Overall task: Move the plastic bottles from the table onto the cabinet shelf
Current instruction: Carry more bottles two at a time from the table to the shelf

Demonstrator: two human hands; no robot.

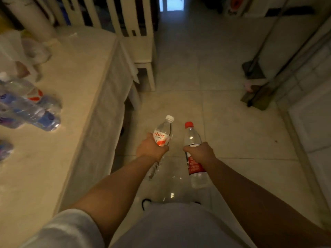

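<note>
My left hand grips a clear bottle with a white cap and a red-and-white label, held out over the floor. My right hand grips a clear bottle with a red cap and a red label, also over the floor. Both bottles point away from me, caps forward. On the table at the left lie several more plastic bottles, most with blue labels, one with a red and white label. No cabinet shelf shows in this view.
A white chair stands at the table's far end. Mops or brooms lean against the right wall. Plastic bags lie at the back of the table. Tiled floor stretches ahead toward a doorway.
</note>
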